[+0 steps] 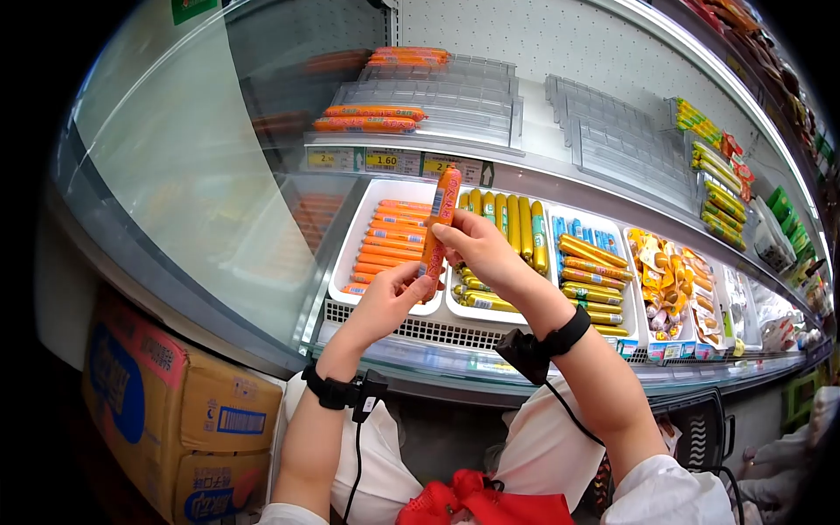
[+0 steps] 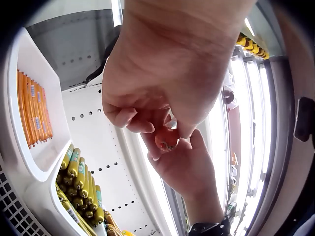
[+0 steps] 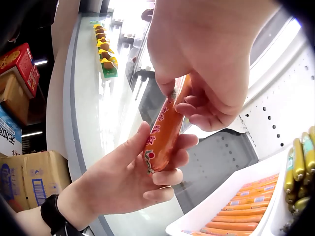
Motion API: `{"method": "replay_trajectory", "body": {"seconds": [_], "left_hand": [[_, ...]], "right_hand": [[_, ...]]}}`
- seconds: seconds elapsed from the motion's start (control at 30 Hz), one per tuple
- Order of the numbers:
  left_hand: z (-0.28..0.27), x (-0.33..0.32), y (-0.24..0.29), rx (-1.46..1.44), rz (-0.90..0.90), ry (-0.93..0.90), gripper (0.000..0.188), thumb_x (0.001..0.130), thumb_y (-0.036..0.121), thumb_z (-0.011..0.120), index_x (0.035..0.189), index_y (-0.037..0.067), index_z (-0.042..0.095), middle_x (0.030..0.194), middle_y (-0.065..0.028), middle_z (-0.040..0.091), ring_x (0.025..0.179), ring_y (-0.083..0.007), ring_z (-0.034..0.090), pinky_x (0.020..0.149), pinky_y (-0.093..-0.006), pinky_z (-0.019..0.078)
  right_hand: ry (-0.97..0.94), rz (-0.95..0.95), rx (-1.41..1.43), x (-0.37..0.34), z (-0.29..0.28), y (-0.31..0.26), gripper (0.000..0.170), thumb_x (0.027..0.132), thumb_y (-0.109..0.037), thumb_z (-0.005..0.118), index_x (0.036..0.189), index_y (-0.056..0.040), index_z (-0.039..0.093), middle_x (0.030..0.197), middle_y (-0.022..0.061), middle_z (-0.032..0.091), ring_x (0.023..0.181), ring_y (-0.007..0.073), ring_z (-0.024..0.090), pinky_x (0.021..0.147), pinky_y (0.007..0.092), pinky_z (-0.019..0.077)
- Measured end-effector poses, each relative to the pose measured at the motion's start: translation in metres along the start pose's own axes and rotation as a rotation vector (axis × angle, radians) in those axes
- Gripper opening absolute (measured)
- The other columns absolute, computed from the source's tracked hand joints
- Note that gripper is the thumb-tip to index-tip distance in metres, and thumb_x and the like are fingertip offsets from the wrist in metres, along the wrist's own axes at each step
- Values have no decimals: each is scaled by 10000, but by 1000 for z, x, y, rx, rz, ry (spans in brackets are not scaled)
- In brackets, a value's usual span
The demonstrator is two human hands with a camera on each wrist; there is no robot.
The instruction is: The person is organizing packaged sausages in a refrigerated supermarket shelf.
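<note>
Orange sausage (image 1: 445, 194), wrapped in printed film, held tilted above the white trays, between the two hands. Left hand (image 1: 385, 304): fingers and thumb curled round the lower part, the steadying grip. Right hand (image 1: 481, 248): thumb and fingers pinching it farther up. Good handling, as judged here, calls for light, even pressure from both hands, since a soft filling would dent or bend if they pulled unevenly; fingertips are best kept off the print (image 3: 156, 132). Beneath, the tray of orange sausages (image 1: 348, 262) and, beside it, gold-wrapped sausages (image 1: 525, 229); wrists are best kept above both.
</note>
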State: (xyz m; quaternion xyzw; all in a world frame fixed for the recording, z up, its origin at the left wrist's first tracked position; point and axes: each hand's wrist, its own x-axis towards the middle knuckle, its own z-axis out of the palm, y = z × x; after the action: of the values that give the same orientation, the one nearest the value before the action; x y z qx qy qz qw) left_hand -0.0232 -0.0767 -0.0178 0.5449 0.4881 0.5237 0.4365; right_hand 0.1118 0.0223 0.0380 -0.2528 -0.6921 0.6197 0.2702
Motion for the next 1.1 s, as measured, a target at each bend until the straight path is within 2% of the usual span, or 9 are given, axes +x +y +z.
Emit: {"method": "replay_trajectory", "body": {"seconds": [0.07,0.1,0.33,0.5,0.6,0.7,0.87,0.93,1.1], "left_hand": [[-3,-4,4,-30,-7,20,255,848,172,561,1035,0,539,846,-30,595,717,-60,532,657,-210,433],[-3,-5,6,-55,-3,48,251,840,154,571,1033,-2,535,842,-34,597,722,-72,549,667,-213,443],[-3,-1,11,-174,-44,170,288,835,171,582,1065,14,509,851,-40,590,774,-85,556,659,-203,405],[-10,6,-2,-309,-48,290,243,837,206,591,996,36,519,752,33,492,579,-34,361,551,-185,321],[-15,6,-6,-303,-67,299,240,832,205,599,988,39,525,750,39,495,586,-28,366,544,-176,310],[-13,4,-5,-310,-63,298,244,823,198,611,988,37,530,742,45,493,589,-20,363,534,-170,298],[-12,4,1,-226,-26,321,284,813,187,623,1024,23,527,740,42,501,604,-15,380,532,-171,302],[-16,6,5,-248,16,250,373,807,246,633,1088,29,517,979,-38,579,853,-90,529,755,-234,421],[-35,24,6,-335,56,241,404,849,273,575,1185,71,478,885,19,520,636,-12,422,579,-158,356]], "right_hand": [[-112,-54,-10,-2,4,1,268,894,-236,482,1033,-14,533,846,-11,531,666,40,405,623,183,371],[-137,-47,-11,-3,5,-2,271,879,-197,497,1040,19,529,893,59,575,822,117,531,751,266,433],[-112,-18,-142,-6,9,-2,311,850,-203,549,1074,11,525,902,73,581,798,125,544,701,265,452],[-65,-93,-234,2,9,21,319,814,-231,600,1034,-6,548,872,81,589,774,139,559,666,263,454],[-63,-62,-355,1,10,23,308,802,-244,615,989,-5,562,807,89,604,730,149,576,627,265,457],[-43,-199,-478,-2,12,22,268,790,-239,624,908,-2,586,647,90,603,585,180,583,572,283,461],[-32,-338,-685,-5,15,12,192,736,-168,639,805,6,596,687,147,617,640,269,617,583,326,483],[35,-467,-817,-6,14,2,186,740,-128,649,843,21,602,651,128,600,570,203,599,556,279,474],[212,-670,-933,21,5,-59,149,737,-99,624,839,9,615,690,151,612,623,267,607,587,316,480]]}}
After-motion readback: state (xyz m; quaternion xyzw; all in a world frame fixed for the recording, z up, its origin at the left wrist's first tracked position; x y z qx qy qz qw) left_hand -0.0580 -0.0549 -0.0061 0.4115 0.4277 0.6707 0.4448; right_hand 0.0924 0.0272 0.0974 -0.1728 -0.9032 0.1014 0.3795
